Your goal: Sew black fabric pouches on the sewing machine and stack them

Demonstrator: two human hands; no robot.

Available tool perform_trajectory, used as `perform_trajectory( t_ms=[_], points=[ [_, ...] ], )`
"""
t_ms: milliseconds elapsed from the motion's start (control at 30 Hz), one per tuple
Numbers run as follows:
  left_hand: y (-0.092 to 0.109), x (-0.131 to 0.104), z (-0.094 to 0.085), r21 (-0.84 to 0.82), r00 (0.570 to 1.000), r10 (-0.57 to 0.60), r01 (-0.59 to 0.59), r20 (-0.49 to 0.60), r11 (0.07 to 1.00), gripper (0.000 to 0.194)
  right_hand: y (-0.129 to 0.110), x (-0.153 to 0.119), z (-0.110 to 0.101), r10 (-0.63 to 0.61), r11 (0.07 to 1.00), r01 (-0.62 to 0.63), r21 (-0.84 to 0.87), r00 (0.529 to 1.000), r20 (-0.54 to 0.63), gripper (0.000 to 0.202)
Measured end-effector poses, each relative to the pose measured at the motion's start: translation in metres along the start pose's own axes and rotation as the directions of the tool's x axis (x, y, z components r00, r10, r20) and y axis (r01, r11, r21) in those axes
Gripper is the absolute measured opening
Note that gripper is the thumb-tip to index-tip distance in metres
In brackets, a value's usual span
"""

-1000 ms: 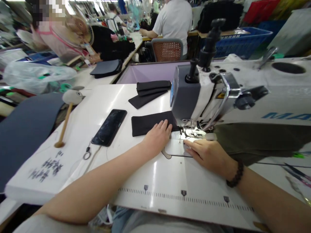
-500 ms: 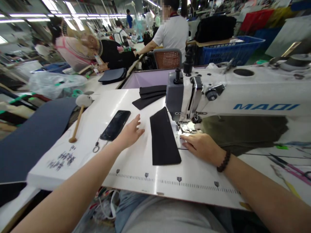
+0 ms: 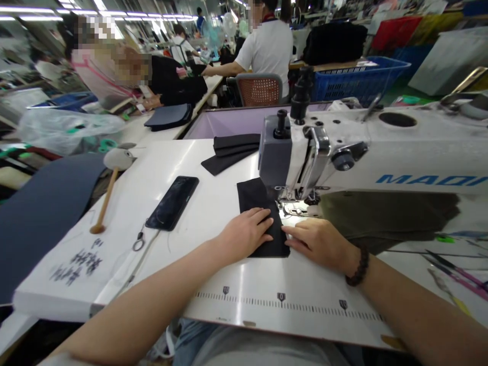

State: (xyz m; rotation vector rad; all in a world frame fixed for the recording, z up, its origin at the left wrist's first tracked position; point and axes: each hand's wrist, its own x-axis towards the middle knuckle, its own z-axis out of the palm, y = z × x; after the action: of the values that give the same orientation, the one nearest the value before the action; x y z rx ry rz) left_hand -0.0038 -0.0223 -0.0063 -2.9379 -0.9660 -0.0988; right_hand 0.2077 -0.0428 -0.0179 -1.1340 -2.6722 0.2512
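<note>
A black fabric piece (image 3: 249,195) lies on the white sewing table, its right edge by the needle area of the sewing machine (image 3: 301,195). My left hand (image 3: 244,235) rests flat on top of this piece, fingers stretched out and covering its middle. Close to the piece's right edge is my right hand (image 3: 324,244), fingers extended and palm down. Its index finger and thumb tips reach the edge, just in front of the lit presser foot (image 3: 299,211). Whether those tips pinch the cloth is not visible.
Folded black pieces (image 3: 232,147) lie behind. Left are a phone (image 3: 173,203) with a ring strap and a wooden-handled mallet (image 3: 107,195). Olive fabric (image 3: 385,213) sits under the machine arm, scissors (image 3: 457,272) at the right. Other people work beyond.
My left hand has moved right, from above bare table onto the black piece. The piece now lies along the presser foot, its edge at my right fingertips. The view has shifted slightly.
</note>
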Motion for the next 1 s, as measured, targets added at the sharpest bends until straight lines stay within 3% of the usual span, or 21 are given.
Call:
perform_trajectory(
  t_ms=[300, 567, 733, 1000],
  points=[
    [-0.021, 0.020, -0.007, -0.138, 0.994, -0.061, 0.072, 0.086, 0.988, 0.051, 0.004, -0.002, -0.002, -0.001, 0.993, 0.007, 0.115, 0.999, -0.052, 0.027],
    [-0.033, 0.014, -0.022, -0.249, 0.954, 0.073, 0.002, 0.292, 0.969, 0.097, -0.006, -0.004, -0.008, -0.183, 0.982, 0.182, 0.054, 0.983, 0.014, 0.031],
    [-0.031, 0.017, -0.027, -0.252, 0.952, 0.117, -0.044, 0.283, 0.967, 0.087, -0.006, -0.003, -0.007, -0.179, 0.983, 0.178, 0.038, 0.984, 0.014, 0.032],
    [-0.035, 0.019, -0.030, -0.346, 0.936, 0.120, 0.002, 0.331, 0.938, 0.070, -0.006, -0.004, -0.007, -0.192, 0.981, 0.192, 0.026, 0.981, -0.016, 0.031]
  ],
)
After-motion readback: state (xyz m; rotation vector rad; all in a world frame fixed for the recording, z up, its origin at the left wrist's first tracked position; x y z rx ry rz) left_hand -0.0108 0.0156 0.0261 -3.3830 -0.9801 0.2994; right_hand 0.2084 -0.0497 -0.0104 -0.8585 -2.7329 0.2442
